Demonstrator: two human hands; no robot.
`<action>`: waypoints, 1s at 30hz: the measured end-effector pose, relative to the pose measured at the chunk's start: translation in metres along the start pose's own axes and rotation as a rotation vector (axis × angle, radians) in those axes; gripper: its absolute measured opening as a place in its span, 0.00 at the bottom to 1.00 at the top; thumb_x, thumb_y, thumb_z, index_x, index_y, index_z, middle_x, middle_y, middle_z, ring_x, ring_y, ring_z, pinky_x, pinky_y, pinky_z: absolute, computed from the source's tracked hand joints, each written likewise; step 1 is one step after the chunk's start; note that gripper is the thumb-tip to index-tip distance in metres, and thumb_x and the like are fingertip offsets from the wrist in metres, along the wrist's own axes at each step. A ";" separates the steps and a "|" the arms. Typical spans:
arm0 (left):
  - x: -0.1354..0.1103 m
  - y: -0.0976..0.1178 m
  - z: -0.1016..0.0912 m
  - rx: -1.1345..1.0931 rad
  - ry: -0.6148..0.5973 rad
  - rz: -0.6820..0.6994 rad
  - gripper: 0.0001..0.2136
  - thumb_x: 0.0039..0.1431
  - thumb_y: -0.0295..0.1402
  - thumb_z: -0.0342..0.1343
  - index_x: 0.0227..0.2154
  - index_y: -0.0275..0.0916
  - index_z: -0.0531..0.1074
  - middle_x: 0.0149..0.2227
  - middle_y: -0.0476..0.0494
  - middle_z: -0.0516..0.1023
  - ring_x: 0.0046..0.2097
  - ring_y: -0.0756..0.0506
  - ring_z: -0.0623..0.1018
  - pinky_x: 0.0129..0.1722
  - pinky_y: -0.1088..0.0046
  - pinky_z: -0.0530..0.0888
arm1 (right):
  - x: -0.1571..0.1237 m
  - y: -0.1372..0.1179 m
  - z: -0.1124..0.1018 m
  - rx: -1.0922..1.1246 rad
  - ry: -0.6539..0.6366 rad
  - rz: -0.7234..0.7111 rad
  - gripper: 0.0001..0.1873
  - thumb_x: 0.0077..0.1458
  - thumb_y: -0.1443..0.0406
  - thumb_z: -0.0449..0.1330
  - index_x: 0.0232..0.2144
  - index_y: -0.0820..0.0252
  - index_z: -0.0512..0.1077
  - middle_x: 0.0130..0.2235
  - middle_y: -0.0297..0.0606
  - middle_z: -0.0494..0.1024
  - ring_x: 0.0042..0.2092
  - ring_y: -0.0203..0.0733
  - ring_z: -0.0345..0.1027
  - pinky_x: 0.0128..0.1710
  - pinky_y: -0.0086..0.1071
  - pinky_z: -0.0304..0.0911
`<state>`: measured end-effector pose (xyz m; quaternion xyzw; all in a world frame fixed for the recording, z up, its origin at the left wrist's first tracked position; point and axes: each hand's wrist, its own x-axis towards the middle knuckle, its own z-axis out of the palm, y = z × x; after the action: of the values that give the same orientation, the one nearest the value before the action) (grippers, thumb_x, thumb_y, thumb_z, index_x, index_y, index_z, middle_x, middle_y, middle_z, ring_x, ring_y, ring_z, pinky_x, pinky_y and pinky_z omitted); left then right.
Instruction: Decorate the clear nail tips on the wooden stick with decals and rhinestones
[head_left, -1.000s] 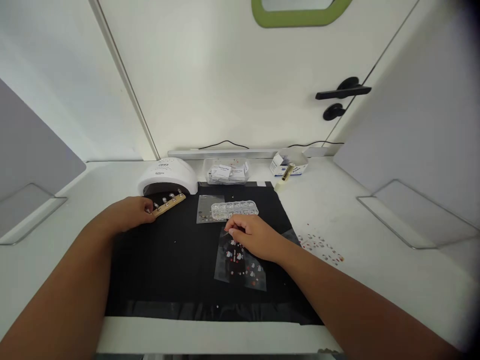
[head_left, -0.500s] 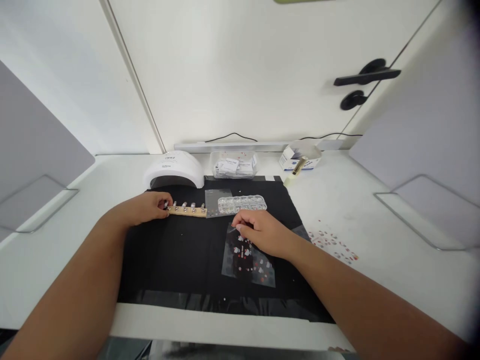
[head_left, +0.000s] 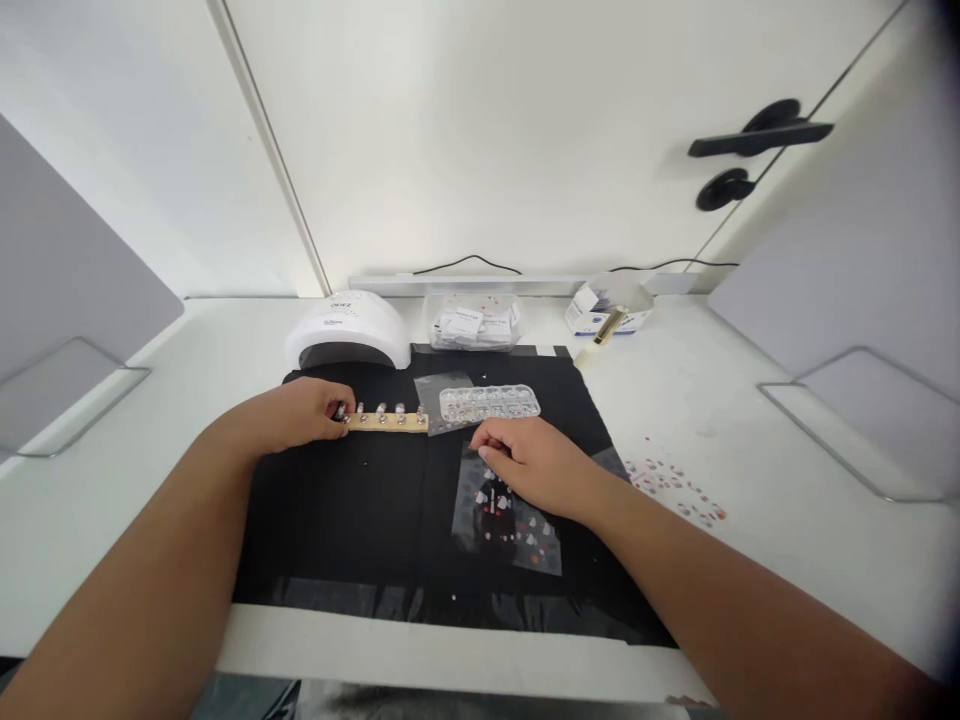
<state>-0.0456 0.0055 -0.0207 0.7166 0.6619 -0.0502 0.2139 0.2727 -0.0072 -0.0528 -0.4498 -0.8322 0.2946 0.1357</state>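
A narrow wooden strip point(head_left: 388, 424) stands on the black mat point(head_left: 337, 530), with several nail tips on small metal stands along it. My left hand point(head_left: 311, 412) is closed around the strip's left end, thumb in front. My right hand point(head_left: 529, 460) hovers over or rests on the top of a clear sticker sheet point(head_left: 540, 550) with red and white designs. Its fingers are curled into a pinch, and whatever lies between them is too small to make out. Just beyond it lies a clear compartment case point(head_left: 491, 402) of small pieces, partly over another transparent sheet point(head_left: 431, 390).
A white nail lamp point(head_left: 349, 325) sits behind the strip. Farther back are a clear tub of packets point(head_left: 472, 325), an open white box point(head_left: 611, 305) and a gold-capped tube point(head_left: 611, 325). Loose red and white stickers point(head_left: 675, 485) are scattered at right.
The wooden strip has slid slightly rightward with my left hand, its right end now meeting the transparent sheet. My right hand keeps its pinch near the sticker sheet. The camera view shifted a little.
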 end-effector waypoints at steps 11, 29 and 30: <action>-0.007 0.016 0.004 -0.014 -0.076 0.091 0.08 0.48 0.39 0.56 0.31 0.47 0.76 0.28 0.49 0.71 0.28 0.46 0.71 0.28 0.70 0.64 | 0.004 0.005 -0.007 -0.161 0.002 0.118 0.08 0.59 0.67 0.55 0.36 0.57 0.75 0.34 0.39 0.79 0.35 0.42 0.69 0.33 0.33 0.52; -0.012 0.040 0.008 0.065 0.006 0.340 0.05 0.56 0.38 0.55 0.34 0.45 0.73 0.30 0.52 0.71 0.29 0.49 0.70 0.27 0.73 0.64 | -0.001 -0.006 -0.010 -0.363 -0.035 0.097 0.09 0.61 0.65 0.54 0.39 0.57 0.74 0.34 0.36 0.79 0.35 0.41 0.70 0.33 0.32 0.54; -0.013 0.040 0.007 0.072 0.024 0.358 0.06 0.57 0.38 0.55 0.35 0.45 0.73 0.32 0.51 0.71 0.30 0.49 0.71 0.27 0.73 0.65 | -0.001 -0.006 -0.010 -0.368 -0.038 0.095 0.09 0.61 0.65 0.54 0.39 0.57 0.74 0.35 0.36 0.79 0.35 0.41 0.70 0.33 0.32 0.55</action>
<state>-0.0067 -0.0104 -0.0133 0.8307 0.5242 -0.0265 0.1858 0.2743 -0.0071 -0.0417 -0.5004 -0.8521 0.1518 0.0214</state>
